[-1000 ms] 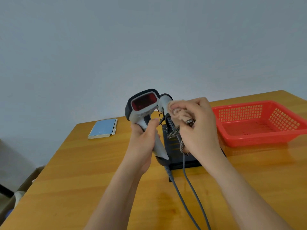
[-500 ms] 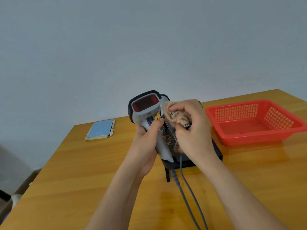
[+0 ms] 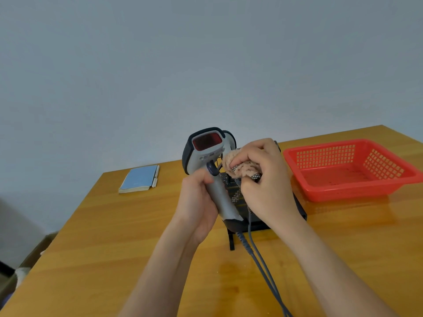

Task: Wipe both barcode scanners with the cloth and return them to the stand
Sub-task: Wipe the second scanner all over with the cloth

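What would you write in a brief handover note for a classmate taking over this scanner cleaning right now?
Left hand grips the scanner by its handle, raised above the stand.
Right hand pinches the cloth against the scanner's head.
Second scanner: only partly visible behind the first; cannot tell whether it is wiped.
Left: finish wiping, return scanners to the stand.

Fluffy beige cloth [image 3: 243, 165], smooth grey plastic scanner [image 3: 207, 152], glossy wooden table [image 3: 114, 236], red plastic basket [image 3: 350, 177].
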